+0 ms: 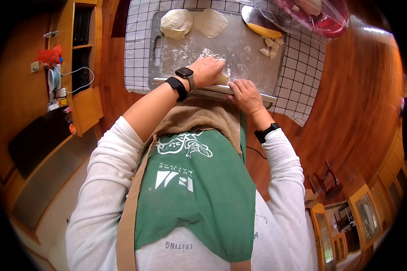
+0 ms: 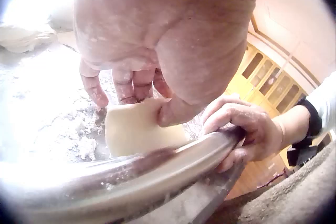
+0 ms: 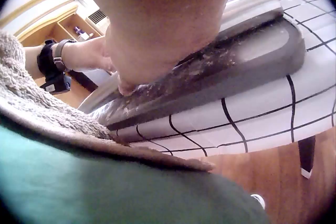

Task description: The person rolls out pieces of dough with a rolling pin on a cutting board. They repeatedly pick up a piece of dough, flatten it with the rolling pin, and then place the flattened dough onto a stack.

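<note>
My left hand (image 1: 206,71) pinches a small piece of pale dough (image 2: 137,129) between thumb and fingers, just behind a metal rolling rod (image 2: 131,182). The rod (image 1: 257,95) lies along the near edge of a floured grey board (image 1: 181,58). My right hand (image 1: 245,95) grips the rod, right of the dough; the left wrist view shows its fingers (image 2: 231,116) curled round it. In the right wrist view that hand (image 3: 157,40) hides most of its own grip.
A stack of dough rounds (image 1: 177,23) and a single round (image 1: 211,23) lie at the board's far left. A knife with a yellow handle (image 1: 264,30) and several dough pieces (image 1: 271,47) are at the far right. Beyond stands a red bowl (image 1: 334,20) with plastic film.
</note>
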A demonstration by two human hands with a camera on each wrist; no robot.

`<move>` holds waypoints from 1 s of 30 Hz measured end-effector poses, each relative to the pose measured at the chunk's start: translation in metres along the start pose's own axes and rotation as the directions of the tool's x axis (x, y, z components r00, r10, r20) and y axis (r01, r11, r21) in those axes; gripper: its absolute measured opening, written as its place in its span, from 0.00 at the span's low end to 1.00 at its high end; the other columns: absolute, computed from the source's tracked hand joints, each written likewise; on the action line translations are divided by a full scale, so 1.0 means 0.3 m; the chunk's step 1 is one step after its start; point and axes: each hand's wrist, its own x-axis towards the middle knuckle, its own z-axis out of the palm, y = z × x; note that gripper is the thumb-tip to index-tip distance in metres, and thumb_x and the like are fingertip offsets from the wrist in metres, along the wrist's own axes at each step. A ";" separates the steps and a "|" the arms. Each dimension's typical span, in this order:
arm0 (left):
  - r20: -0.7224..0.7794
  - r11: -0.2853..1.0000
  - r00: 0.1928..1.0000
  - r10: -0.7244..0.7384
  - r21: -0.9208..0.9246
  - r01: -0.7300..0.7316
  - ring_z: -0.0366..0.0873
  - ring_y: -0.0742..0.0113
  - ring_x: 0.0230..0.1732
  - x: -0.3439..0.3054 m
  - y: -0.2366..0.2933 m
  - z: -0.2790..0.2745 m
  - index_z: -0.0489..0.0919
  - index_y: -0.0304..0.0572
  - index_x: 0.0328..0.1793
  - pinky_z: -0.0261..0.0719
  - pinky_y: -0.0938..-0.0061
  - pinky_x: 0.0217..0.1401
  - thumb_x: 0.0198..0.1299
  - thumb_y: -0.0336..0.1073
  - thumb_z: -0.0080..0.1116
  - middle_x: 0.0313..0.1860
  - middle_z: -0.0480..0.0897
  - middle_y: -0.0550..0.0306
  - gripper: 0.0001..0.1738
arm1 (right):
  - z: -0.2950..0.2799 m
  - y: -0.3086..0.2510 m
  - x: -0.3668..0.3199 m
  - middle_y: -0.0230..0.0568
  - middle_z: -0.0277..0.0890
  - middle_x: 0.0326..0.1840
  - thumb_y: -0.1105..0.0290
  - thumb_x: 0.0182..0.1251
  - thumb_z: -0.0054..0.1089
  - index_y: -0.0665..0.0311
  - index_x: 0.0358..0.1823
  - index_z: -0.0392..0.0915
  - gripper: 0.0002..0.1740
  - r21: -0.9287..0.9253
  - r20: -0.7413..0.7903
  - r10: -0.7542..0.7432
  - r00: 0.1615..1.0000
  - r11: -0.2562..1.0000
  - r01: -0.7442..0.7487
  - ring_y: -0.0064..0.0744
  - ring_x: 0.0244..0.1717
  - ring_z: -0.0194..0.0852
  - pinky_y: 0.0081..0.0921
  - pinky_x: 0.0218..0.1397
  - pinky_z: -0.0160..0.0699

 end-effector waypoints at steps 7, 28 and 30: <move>-0.329 0.974 0.943 0.056 -0.190 -0.124 0.80 0.40 0.37 0.045 -0.118 0.052 0.81 0.39 0.39 0.78 0.58 0.44 0.48 0.33 0.61 0.34 0.83 0.45 0.11 | -0.010 0.013 0.012 0.39 0.73 0.47 0.58 0.54 0.64 0.62 0.49 0.73 0.24 -0.015 0.084 0.001 0.996 1.000 0.000 0.37 0.48 0.72 0.32 0.51 0.70; -0.087 0.941 0.992 -0.094 -0.334 0.060 0.81 0.45 0.41 0.106 -0.152 -0.013 0.81 0.40 0.40 0.78 0.59 0.44 0.50 0.34 0.61 0.36 0.84 0.45 0.10 | 0.131 -0.027 0.278 0.36 0.64 0.60 0.63 0.62 0.53 0.53 0.67 0.61 0.29 -0.179 -0.302 0.581 0.756 0.744 -0.644 0.38 0.64 0.58 0.39 0.65 0.55; -0.095 0.936 0.990 -0.105 -0.347 0.066 0.81 0.46 0.38 0.110 -0.155 0.004 0.82 0.40 0.37 0.78 0.60 0.42 0.49 0.35 0.63 0.33 0.84 0.46 0.10 | 0.125 -0.007 0.321 0.36 0.62 0.60 0.61 0.63 0.53 0.53 0.69 0.58 0.32 -0.201 -0.290 0.579 0.762 0.741 -0.641 0.38 0.65 0.56 0.41 0.65 0.54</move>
